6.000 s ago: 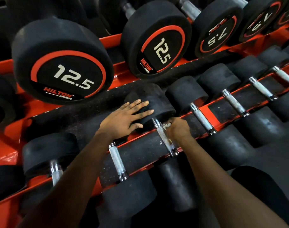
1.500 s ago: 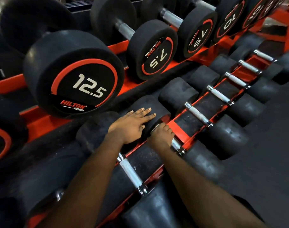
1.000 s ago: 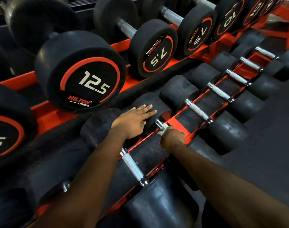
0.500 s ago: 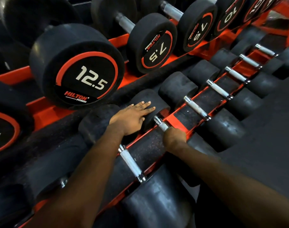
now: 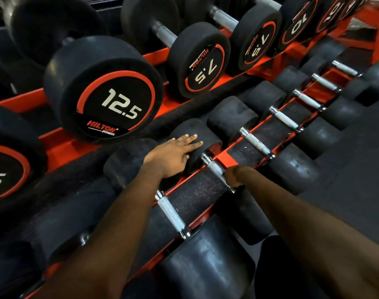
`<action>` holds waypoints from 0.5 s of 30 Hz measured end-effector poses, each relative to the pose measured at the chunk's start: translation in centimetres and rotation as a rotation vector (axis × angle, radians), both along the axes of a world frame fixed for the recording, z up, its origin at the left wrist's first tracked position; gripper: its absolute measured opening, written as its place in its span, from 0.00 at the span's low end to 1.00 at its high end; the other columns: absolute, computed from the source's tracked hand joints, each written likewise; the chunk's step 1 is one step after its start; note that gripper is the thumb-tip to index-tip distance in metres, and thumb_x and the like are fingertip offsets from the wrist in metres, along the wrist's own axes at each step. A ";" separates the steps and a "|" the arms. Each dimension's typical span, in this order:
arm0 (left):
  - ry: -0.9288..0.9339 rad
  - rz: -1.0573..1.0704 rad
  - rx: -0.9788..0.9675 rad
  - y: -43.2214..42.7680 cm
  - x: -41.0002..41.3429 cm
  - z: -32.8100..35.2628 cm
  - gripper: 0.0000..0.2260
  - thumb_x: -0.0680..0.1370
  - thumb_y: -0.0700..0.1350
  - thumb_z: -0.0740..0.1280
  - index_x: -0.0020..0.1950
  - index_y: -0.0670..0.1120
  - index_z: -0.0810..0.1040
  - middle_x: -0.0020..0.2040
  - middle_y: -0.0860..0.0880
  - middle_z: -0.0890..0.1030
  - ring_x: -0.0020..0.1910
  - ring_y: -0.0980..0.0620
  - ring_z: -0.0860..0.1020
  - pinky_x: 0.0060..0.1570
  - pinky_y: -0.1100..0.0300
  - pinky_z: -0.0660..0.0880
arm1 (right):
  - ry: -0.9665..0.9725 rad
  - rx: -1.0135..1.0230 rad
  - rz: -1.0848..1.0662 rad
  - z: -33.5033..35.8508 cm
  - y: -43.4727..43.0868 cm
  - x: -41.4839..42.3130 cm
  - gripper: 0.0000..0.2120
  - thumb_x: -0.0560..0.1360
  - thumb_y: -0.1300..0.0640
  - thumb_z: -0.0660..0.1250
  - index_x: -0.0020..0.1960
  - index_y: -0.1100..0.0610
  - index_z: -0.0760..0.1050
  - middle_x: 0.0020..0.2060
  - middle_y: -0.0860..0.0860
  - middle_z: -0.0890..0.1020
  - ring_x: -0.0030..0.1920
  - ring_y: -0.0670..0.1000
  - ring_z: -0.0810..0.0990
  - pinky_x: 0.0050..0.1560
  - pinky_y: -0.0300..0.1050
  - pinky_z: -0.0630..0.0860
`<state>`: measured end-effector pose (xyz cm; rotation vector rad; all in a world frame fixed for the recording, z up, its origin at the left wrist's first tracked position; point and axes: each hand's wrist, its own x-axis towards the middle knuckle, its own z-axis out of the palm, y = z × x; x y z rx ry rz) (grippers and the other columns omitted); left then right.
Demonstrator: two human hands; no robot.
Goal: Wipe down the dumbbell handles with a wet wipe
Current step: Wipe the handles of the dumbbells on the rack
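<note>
On the upper tier, at ten o'clock of the view, sits a big black rubber dumbbell with a red ring, marked 12.5 [image 5: 111, 98]. It plays no part in this step. Below it, at seven o'clock, a neighbouring steel handle [image 5: 172, 213] lies bare across the red metal rack rail [image 5: 227, 158].

The left hand [image 5: 173, 156] lies flat with straight fingers, close together, pointing to two o'clock. It presses on the matte black rubber head [image 5: 184, 128] of a lower-tier dumbbell, probably so the weight cannot roll while its bar is rubbed. The forearm reaches in from seven o'clock, with the wrist nearly straight.

Just at four o'clock of that head runs the knurled chrome handle [image 5: 214, 168], its far half exposed. The right hand [image 5: 233, 175] is curled into a fist round its near end, knuckles up, with the arm coming from five o'clock. The wet wipe does not show. I judge it to be bunched inside that fist, against the metal.

Towards two o'clock, a row of similar chrome handles [image 5: 256, 143] waits along the rail.
</note>
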<state>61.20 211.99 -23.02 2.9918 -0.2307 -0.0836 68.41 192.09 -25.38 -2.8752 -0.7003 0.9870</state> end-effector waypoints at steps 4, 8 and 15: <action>0.007 0.000 0.001 -0.1 -0.1 0.2 0.28 0.84 0.44 0.56 0.82 0.61 0.53 0.83 0.60 0.48 0.81 0.60 0.47 0.78 0.58 0.46 | -0.102 -0.160 -0.034 -2.2 -0.7 -0.2 0.20 0.74 0.57 0.64 0.66 0.58 0.74 0.62 0.57 0.79 0.62 0.59 0.78 0.60 0.49 0.75; 0.003 0.013 0.018 -0.3 -0.2 0.3 0.28 0.84 0.44 0.56 0.82 0.62 0.52 0.82 0.61 0.48 0.81 0.60 0.47 0.80 0.55 0.48 | -0.026 0.163 -0.334 -1.0 0.0 -0.7 0.19 0.81 0.51 0.56 0.66 0.59 0.72 0.62 0.58 0.79 0.57 0.58 0.80 0.54 0.44 0.72; 0.003 0.020 0.013 -0.1 0.1 -0.3 0.29 0.84 0.44 0.56 0.81 0.64 0.52 0.82 0.63 0.47 0.81 0.61 0.47 0.80 0.55 0.51 | -0.076 0.405 -0.737 -5.1 3.1 -2.1 0.26 0.66 0.44 0.66 0.60 0.55 0.75 0.53 0.53 0.82 0.56 0.57 0.81 0.59 0.48 0.75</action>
